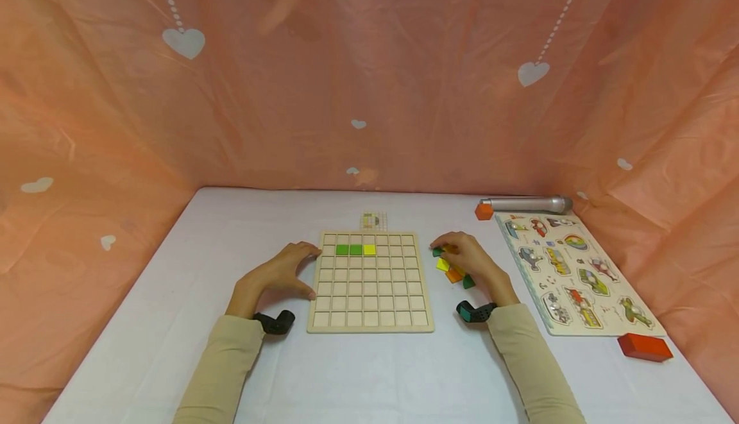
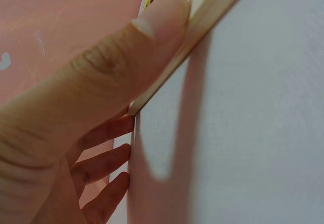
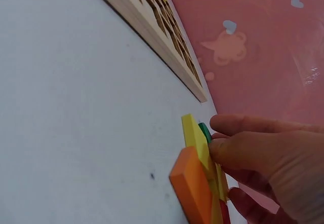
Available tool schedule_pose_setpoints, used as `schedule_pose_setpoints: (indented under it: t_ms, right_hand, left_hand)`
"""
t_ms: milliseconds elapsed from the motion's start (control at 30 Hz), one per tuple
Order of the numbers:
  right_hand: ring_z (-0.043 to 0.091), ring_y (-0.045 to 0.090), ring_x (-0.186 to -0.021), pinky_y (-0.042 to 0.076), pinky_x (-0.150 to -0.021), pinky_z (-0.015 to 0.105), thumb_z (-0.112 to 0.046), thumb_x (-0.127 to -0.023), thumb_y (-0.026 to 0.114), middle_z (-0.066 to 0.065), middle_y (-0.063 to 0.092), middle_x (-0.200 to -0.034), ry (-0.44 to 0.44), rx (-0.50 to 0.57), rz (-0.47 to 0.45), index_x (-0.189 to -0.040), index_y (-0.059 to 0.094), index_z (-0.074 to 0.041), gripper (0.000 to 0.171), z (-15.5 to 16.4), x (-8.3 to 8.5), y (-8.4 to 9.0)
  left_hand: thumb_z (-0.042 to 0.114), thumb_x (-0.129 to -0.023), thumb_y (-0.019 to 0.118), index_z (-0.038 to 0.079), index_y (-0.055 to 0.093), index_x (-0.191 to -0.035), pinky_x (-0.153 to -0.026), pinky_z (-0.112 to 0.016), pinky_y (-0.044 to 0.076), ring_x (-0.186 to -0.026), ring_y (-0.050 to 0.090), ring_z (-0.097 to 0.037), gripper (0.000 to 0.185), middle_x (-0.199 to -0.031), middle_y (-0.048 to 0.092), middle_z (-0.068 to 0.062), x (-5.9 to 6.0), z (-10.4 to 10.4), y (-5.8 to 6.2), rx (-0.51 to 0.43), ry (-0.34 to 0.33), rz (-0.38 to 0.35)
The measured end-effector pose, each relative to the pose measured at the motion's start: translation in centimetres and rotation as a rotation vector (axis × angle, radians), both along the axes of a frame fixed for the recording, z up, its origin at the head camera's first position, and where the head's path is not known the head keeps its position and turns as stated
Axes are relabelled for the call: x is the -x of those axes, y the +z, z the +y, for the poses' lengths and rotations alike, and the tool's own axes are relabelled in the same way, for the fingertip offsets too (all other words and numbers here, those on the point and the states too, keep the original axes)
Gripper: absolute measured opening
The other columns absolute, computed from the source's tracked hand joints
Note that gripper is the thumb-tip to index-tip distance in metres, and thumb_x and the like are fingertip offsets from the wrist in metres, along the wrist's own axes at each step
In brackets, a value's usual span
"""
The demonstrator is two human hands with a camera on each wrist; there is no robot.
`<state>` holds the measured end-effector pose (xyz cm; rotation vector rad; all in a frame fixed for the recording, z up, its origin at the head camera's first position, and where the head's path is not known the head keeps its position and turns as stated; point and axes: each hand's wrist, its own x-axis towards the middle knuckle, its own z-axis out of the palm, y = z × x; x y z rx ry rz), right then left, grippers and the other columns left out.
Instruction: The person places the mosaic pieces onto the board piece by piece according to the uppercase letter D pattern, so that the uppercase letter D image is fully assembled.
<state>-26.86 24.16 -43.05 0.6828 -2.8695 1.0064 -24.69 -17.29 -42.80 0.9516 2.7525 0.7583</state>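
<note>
A wooden grid board [image 1: 369, 330] lies flat in the middle of the table. Two green tiles [image 1: 349, 249] and a yellow tile [image 1: 369, 249] sit side by side in its second row. My left hand [image 1: 283, 269] rests against the board's left edge, thumb and fingers spread apart; the left wrist view has the thumb [image 2: 164, 19] on the rim. To the right of the board, my right hand [image 1: 470, 258] reaches into a small pile of yellow, orange [image 3: 191, 183] and green pieces [image 1: 468, 281]. Its thumb touches the pile near a yellow piece [image 3: 195, 138]; the fingers partly hide the pieces.
A small printed grid card [image 1: 374, 220] lies behind the board. At right are a picture puzzle board [image 1: 577, 276], a silver microphone [image 1: 522, 204], an orange block [image 1: 484, 212] and a red block [image 1: 645, 347]. A pink curtain [image 1: 358, 77] hangs behind the table.
</note>
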Motion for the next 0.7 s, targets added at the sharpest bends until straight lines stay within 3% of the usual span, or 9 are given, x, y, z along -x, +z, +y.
schedule_pose_setpoints:
  t_ms: [233, 367, 500, 700]
  right_hand:
    - [0.03, 0.057, -0.098, 0.046, -0.089, 0.048, 0.0, -0.08, 0.067, 0.013, 0.066, -0.102, 0.02, -0.053, 0.069, -0.1, 0.071, -0.002, 0.02, -0.2, 0.3, 0.1]
    - [0.027, 0.058, -0.092, 0.049, -0.084, 0.044, -0.006, -0.08, 0.071, 0.01, 0.067, -0.096, -0.02, -0.07, 0.11, -0.098, 0.071, -0.003, 0.018, -0.7, 0.4, 0.0]
    - [0.021, 0.059, -0.083, 0.051, -0.076, 0.038, -0.009, -0.079, 0.073, 0.007, 0.067, -0.09, -0.065, 0.007, 0.137, -0.095, 0.072, -0.004, 0.018, -1.9, 0.2, 0.0]
    - [0.016, 0.061, -0.077, 0.052, -0.067, 0.027, -0.013, -0.078, 0.074, 0.005, 0.067, -0.087, -0.052, 0.129, 0.141, -0.094, 0.073, -0.005, 0.018, -5.1, -0.6, 0.2]
  left_hand:
    - [0.03, -0.058, 0.087, -0.004, 0.048, -0.128, -0.105, -0.049, 0.032, -0.121, 0.04, -0.037, 0.087, -0.132, 0.047, -0.02, 0.0, 0.1, 0.2, -0.001, 0.004, -0.006]
    - [0.03, -0.059, 0.087, -0.005, 0.048, -0.128, -0.105, -0.048, 0.032, -0.121, 0.04, -0.036, 0.087, -0.132, 0.047, -0.02, 0.0, 0.1, 0.2, 0.001, 0.001, -0.004]
    - [0.03, -0.058, 0.087, -0.006, 0.048, -0.128, -0.103, -0.049, 0.033, -0.12, 0.041, -0.037, 0.087, -0.131, 0.047, -0.021, 0.0, 0.0, 0.3, -0.002, -0.009, 0.006]
    - [0.03, -0.059, 0.087, -0.006, 0.048, -0.128, -0.103, -0.049, 0.033, -0.119, 0.041, -0.038, 0.088, -0.131, 0.047, -0.021, -0.1, 0.0, 0.2, -0.008, -0.012, 0.001]
